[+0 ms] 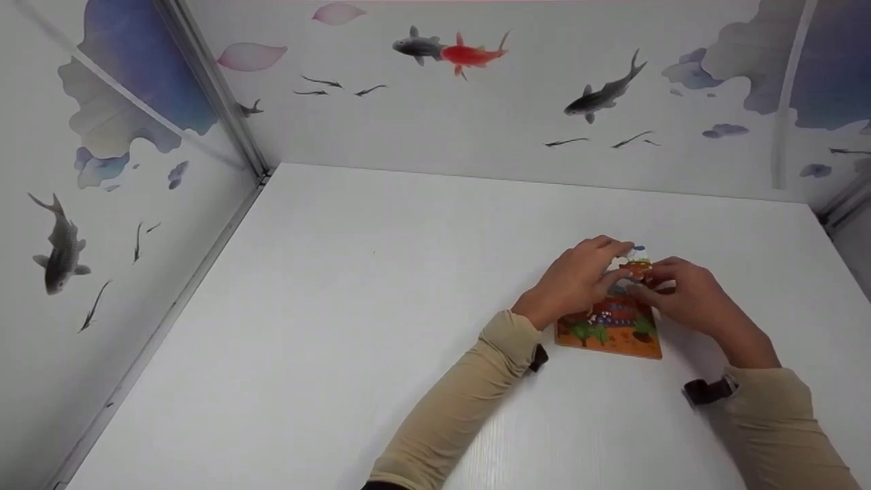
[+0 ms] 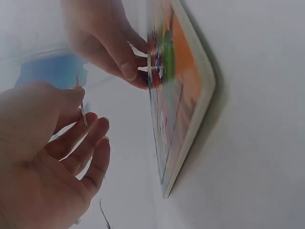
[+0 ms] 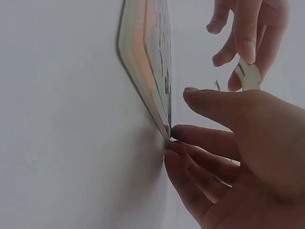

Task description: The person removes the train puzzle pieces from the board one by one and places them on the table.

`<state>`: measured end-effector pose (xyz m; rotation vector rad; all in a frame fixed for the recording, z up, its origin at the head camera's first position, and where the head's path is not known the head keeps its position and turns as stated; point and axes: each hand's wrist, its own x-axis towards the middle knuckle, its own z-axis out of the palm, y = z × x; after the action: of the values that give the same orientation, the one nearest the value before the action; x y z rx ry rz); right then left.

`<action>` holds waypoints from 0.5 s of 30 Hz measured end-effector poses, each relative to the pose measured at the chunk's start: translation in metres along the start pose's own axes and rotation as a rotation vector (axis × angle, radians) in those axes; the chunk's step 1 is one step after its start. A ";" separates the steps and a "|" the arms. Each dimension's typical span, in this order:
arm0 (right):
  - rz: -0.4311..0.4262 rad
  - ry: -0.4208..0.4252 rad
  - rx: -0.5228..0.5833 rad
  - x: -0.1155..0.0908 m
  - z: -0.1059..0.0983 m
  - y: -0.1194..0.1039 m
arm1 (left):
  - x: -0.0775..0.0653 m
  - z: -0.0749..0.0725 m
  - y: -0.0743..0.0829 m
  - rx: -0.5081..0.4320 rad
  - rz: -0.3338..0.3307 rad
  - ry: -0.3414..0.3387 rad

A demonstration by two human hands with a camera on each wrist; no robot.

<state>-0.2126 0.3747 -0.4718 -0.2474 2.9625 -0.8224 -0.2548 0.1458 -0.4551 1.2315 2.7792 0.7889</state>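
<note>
A jigsaw puzzle board (image 1: 612, 337) with an orange lower edge, green plants and colourful print lies on the white table. My left hand (image 1: 575, 279) is over its upper left part, pinching a small puzzle piece (image 3: 249, 78) between thumb and fingers. Seen edge-on in the left wrist view, the puzzle piece (image 2: 84, 112) is thin and apart from the board. My right hand (image 1: 694, 296) is at the board's right side. Its fingertips meet the board's edge in the right wrist view, while the thumb stands away. Both hands partly cover the upper picture.
The white table (image 1: 306, 327) stretches out to the left of the board. White wall panels (image 1: 476, 129) with painted fish and petals enclose its back and left side. Black straps (image 1: 708, 391) show at both wrists below the tan sleeves.
</note>
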 end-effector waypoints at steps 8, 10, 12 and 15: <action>0.050 -0.046 -0.018 -0.001 0.001 -0.004 | -0.012 -0.014 -0.016 -0.031 -0.039 0.022; 0.064 -0.061 -0.016 -0.001 0.001 -0.005 | -0.017 -0.017 -0.022 -0.034 -0.048 0.027; 0.074 -0.072 -0.019 0.000 0.001 -0.005 | -0.022 -0.020 -0.028 -0.023 -0.044 0.039; 0.095 -0.088 -0.020 0.000 0.000 -0.006 | -0.030 -0.025 -0.037 -0.004 -0.026 0.067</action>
<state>-0.2120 0.3699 -0.4690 -0.1396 2.8764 -0.7508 -0.2643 0.0931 -0.4556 1.1877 2.8379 0.8491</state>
